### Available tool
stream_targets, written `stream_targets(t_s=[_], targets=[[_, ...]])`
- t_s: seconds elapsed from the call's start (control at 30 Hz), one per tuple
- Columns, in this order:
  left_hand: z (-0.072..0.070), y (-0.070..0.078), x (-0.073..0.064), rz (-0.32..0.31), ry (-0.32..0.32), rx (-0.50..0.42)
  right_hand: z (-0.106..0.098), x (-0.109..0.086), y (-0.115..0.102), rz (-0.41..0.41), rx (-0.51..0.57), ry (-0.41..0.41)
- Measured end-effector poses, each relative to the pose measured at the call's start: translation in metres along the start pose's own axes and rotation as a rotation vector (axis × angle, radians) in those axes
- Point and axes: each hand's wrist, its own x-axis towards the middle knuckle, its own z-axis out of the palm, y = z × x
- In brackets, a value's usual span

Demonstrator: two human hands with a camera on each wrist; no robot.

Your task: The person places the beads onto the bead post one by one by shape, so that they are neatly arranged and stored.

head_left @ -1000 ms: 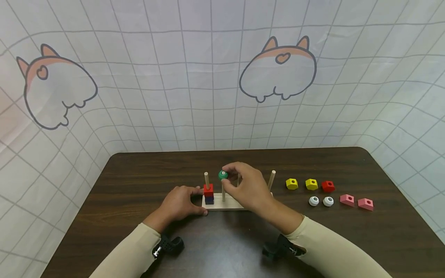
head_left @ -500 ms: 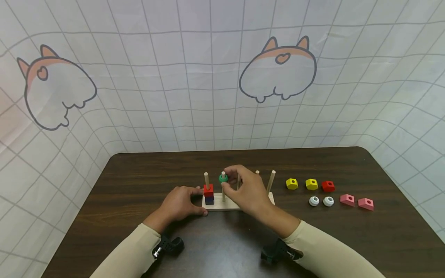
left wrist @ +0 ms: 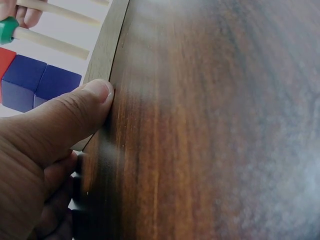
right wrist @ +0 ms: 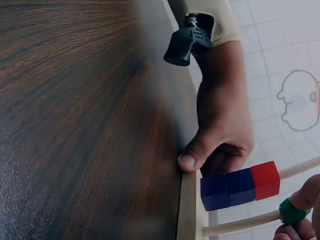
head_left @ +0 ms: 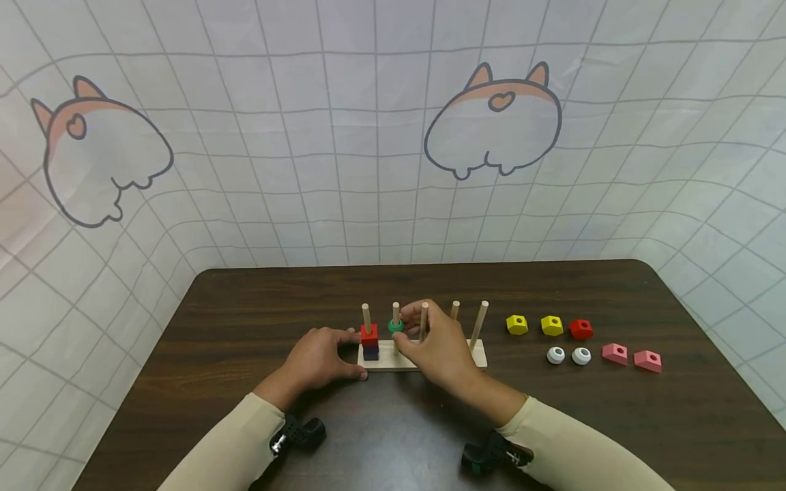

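Note:
At the left end of a wooden peg board point(head_left: 393, 364), my left hand point(head_left: 321, 356) grips the base, its thumb on the front edge. Two navy blocks point(right wrist: 227, 189) and a red block point(head_left: 369, 335) are stacked on the leftmost peg beside that hand. My right hand point(head_left: 443, 346) pinches a green bead point(head_left: 396, 327) between thumb and fingers. The bead is threaded partway down the second peg, with bare peg below it in the right wrist view. The third peg point(head_left: 424, 320) stands in front of the right hand.
Right of the board lie two yellow blocks point(head_left: 517, 325), a red block point(head_left: 580, 330), two white beads point(head_left: 555, 355) and two pink blocks point(head_left: 615, 353) on the dark wooden table point(head_left: 258, 300). The rightmost peg point(head_left: 479, 323) rises bare beside the right hand.
The green bead has moved from the second peg's tip down along the peg, the right hand lowering with it. My left hand keeps its place on the board.

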Motion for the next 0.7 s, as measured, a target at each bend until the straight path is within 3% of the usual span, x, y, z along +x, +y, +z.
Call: stream_targets(t_s=[0.27,0.7], targets=[[0.0,0.001,0.0,-0.002,-0.011,0.006,0.004,-0.004,0.008,0.043,-0.03,-0.033],[0.0,0.001,0.0,-0.005,-0.008,0.022,0.015,-0.006,0.024,0.015,-0.068,-0.023]])
